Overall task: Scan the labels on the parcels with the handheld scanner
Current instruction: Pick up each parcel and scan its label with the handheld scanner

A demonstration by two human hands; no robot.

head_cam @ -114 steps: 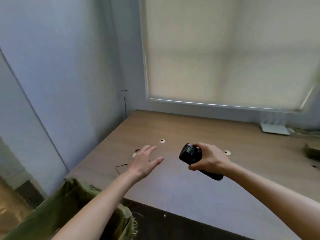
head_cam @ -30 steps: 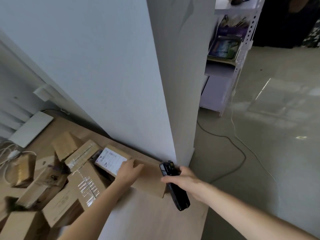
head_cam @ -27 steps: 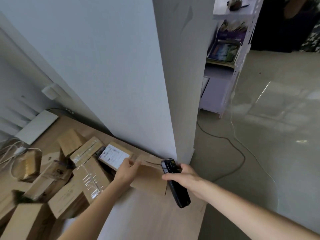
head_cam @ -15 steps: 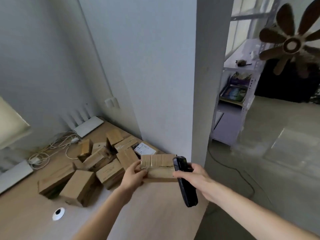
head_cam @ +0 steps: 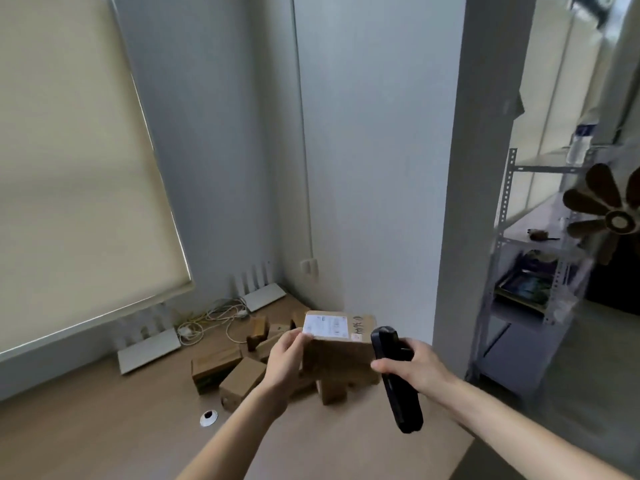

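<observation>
My left hand [head_cam: 284, 358] grips the labelled parcel [head_cam: 341, 348] above the desk [head_cam: 104, 427]; right hand [head_cam: 415, 367] clutches the handheld scanner [head_cam: 398, 379] beside it; loose cartons [head_cam: 228, 370], cables [head_cam: 214, 318] behind.

The label [head_cam: 325, 326] print is too blurred to read. The held parcel [head_cam: 341, 355] hides boxes [head_cam: 239, 377] behind it; the fan [head_cam: 609, 216] is cut by the right edge.

Matt brown cardboard box [head_cam: 341, 358] in my left hand [head_cam: 284, 358], smooth white paper label [head_cam: 325, 326] on top, glossy black plastic scanner [head_cam: 398, 379] in my right hand [head_cam: 420, 368], matt wood-grain desk [head_cam: 104, 427], grey perforated metal shelf [head_cam: 507, 209], matt cream fabric blind [head_cam: 69, 174].
</observation>
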